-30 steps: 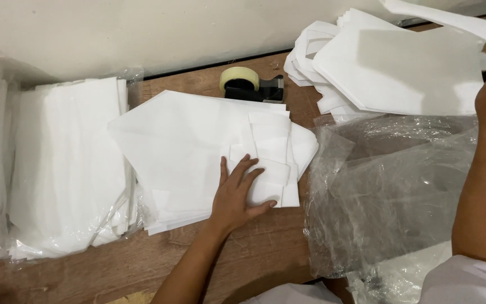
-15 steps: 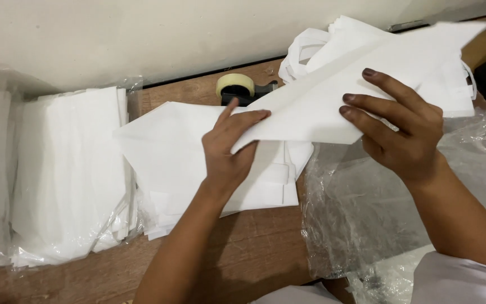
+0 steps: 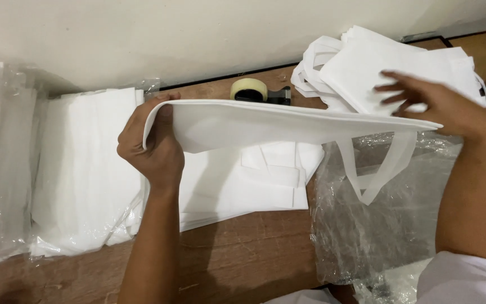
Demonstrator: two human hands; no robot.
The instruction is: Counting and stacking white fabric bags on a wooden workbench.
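Observation:
A white fabric bag point(image 3: 265, 121) is stretched flat above the wooden table, its handle loop point(image 3: 375, 169) hanging down. My left hand point(image 3: 150, 146) grips the bag's left edge. My right hand point(image 3: 437, 104) holds its right end, fingers spread over the top. Under the bag lies a low pile of flat white bags point(image 3: 243, 186).
A plastic-wrapped stack of white bags point(image 3: 80, 169) lies at the left. A loose heap of white bags point(image 3: 367, 62) sits at the back right, with a tape dispenser point(image 3: 254, 90) beside it. Crumpled clear plastic point(image 3: 378, 225) covers the right part of the wooden table point(image 3: 243, 259).
My left hand left the pile and took the bag's left edge. The bag went from tilted to spread flat over the pile, its handle now dangling.

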